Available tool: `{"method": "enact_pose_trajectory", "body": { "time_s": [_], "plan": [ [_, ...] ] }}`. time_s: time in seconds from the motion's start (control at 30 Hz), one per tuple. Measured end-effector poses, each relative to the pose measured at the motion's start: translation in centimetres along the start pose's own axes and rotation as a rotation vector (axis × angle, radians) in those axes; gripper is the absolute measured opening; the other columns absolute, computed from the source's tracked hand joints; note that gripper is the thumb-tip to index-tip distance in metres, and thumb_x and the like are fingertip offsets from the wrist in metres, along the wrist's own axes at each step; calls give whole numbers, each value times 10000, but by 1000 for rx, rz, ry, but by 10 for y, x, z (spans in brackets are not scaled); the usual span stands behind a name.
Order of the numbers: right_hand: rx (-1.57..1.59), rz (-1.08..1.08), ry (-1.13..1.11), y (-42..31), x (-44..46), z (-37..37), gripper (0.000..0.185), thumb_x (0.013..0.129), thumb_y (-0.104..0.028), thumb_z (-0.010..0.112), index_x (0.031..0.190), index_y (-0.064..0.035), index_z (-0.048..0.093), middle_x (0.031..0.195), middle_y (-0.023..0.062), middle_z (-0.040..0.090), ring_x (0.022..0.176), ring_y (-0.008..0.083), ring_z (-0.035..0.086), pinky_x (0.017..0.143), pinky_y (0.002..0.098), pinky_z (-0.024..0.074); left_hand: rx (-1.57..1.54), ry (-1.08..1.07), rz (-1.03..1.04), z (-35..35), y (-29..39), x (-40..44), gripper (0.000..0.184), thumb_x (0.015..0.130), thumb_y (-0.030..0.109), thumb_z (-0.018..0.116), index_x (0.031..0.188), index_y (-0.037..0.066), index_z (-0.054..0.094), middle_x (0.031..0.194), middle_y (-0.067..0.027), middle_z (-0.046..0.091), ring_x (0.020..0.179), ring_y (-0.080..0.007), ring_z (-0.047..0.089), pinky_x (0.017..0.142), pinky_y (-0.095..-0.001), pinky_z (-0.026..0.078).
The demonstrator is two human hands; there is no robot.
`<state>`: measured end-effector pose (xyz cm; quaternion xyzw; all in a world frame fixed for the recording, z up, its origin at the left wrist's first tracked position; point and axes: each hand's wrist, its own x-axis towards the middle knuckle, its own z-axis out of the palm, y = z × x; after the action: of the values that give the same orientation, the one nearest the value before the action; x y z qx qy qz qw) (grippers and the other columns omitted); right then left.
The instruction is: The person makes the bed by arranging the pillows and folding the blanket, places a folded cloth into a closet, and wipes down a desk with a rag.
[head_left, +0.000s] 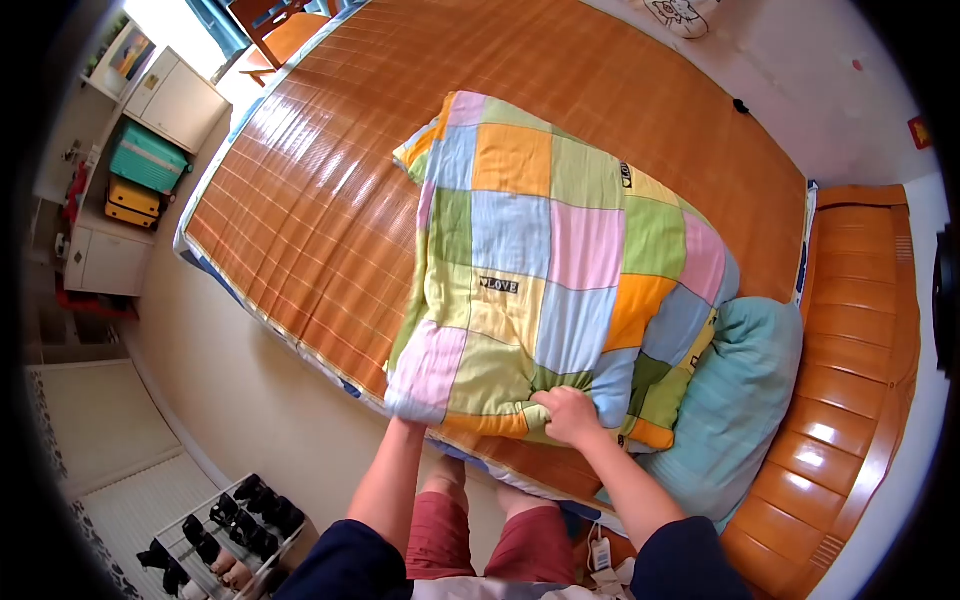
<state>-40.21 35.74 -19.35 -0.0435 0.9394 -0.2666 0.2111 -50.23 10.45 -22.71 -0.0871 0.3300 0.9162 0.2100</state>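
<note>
A patchwork quilt (585,245) in pink, blue, green, yellow and orange squares lies folded on the bed, with "LOVE" printed on some patches. My right hand (568,415) is closed on its near edge, bunching the fabric into creases around the fingers. At the quilt's near left corner, my left hand (407,424) goes under the cloth; only the wrist shows, and its fingers are hidden. A teal pillow (755,385) rests against the quilt's right side.
The bed carries a shiny brown mat (310,230), with a brown padded headboard (850,390) on the right. A rack of shoes (235,530) stands on the floor at lower left. Beyond are white cabinets (180,100), a teal suitcase (148,157) and a wooden chair (285,40).
</note>
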Motion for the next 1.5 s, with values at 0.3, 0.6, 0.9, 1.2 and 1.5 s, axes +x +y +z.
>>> {"method": "enact_pose_trajectory", "body": {
  "time_s": [0.3, 0.6, 0.9, 1.2, 1.5],
  "plan": [
    [45, 130, 140, -7, -4, 60, 513, 684, -43, 529, 1191, -108, 559, 1252, 131, 499, 1171, 299, 449, 980, 396, 374, 431, 299, -662, -17, -7, -9, 383, 805, 285, 673, 1078, 40, 563, 935, -83, 623, 812, -209, 631, 684, -368, 531],
    [-28, 326, 614, 61, -118, 32, 469, 670, 23, 524, 1117, -103, 596, 1267, 153, 453, 1183, 359, 419, 994, 436, 336, 571, 388, -631, -19, -13, -16, 202, 730, 71, 643, 909, 9, 572, 774, -62, 592, 651, -181, 594, 564, -304, 479],
    [-72, 1016, 365, 145, -143, 27, 647, 696, -71, 631, 1303, -163, 427, 1299, 216, 399, 1198, 382, 396, 954, 449, 361, 574, 423, -601, 11, 3, -22, 182, 715, 54, 625, 870, -20, 567, 743, -82, 586, 618, -195, 597, 549, -315, 489],
    [662, 713, 1263, 172, -201, -63, 387, 761, 63, 414, 1113, 5, 564, 981, 143, 638, 927, 264, 605, 817, 353, 466, 569, 295, -299, 111, 77, -27, 134, 715, 34, 622, 837, -5, 582, 739, -66, 591, 617, -181, 594, 569, -296, 491],
    [1520, 333, 1678, 30, -306, -177, 317, 903, -68, 367, 1172, 4, 520, 1113, 116, 580, 977, 240, 588, 832, 350, 488, 299, -61, -122, 196, 215, -47, 375, 801, 96, 530, 1147, -42, 500, 999, -152, 623, 848, -264, 638, 764, -366, 533]
  ]
}}
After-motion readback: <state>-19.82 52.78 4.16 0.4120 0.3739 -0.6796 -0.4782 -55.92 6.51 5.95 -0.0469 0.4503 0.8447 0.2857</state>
